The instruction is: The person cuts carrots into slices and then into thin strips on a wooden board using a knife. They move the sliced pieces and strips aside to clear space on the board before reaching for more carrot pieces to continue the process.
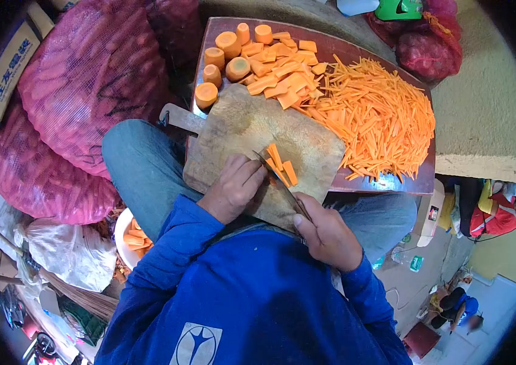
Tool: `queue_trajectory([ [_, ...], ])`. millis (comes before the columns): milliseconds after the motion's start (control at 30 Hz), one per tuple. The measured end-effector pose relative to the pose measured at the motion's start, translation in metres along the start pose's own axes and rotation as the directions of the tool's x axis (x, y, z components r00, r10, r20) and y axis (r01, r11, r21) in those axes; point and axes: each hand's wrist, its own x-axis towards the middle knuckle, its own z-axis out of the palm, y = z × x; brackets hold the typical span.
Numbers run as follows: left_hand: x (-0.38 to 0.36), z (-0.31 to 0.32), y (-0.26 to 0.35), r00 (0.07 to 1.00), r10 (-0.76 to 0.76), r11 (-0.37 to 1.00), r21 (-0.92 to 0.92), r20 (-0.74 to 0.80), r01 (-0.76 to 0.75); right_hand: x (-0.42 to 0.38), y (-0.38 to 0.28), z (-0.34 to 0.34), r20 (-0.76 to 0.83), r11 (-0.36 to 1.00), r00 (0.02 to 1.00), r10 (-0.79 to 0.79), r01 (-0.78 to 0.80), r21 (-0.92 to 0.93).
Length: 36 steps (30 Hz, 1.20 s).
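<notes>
My right hand (pixel 331 234) is wrapped round the handle of a knife (pixel 279 187), whose blade slants up and left across the wooden cutting board (pixel 221 137). Beside the blade, on its right, lie a few carrot strips (pixel 275 157). My left hand (pixel 233 187) rests on the board with its fingers curled close to the blade; whatever is under those fingers is hidden. Behind the board are carrot slices (pixel 291 78) and upright carrot chunks (pixel 227 44). A large heap of carrot sticks (pixel 386 115) covers the right side of the low table (pixel 355 44).
Red mesh sacks (pixel 96 79) of carrots are stacked at the left. A white bowl (pixel 121 240) with carrot pieces stands beside my left leg. Another red mesh bag (pixel 429 55) sits at the back right. At the lower right, a person in blue (pixel 466 309) is some way off.
</notes>
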Motion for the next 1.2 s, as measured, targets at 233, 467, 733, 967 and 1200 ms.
queue_trajectory([
  [233,-0.001,-0.002,0.000,1.000,0.018,1.000,0.024,0.006,-0.018,0.023,-0.001,0.009,0.051,0.986,0.986,0.158,-0.155,-0.064],
  [467,-0.002,-0.001,0.000,1.000,0.008,0.999,0.033,0.002,-0.008,0.005,-0.002,0.005,-0.024,0.999,1.000,0.008,-0.007,0.040],
  [733,-0.002,-0.001,0.001,1.000,0.007,1.000,0.027,0.003,-0.007,0.025,0.004,0.012,0.009,0.993,0.995,0.097,-0.096,-0.075],
  [967,-0.006,0.001,-0.003,0.999,0.004,1.000,-0.017,-0.046,-0.005,0.009,-0.014,0.001,-0.008,0.996,0.996,0.091,-0.091,0.018],
  [1200,-0.006,0.001,-0.001,1.000,0.000,1.000,0.000,-0.025,0.000,0.017,0.003,0.017,-0.003,0.991,0.993,0.114,-0.114,-0.072],
])
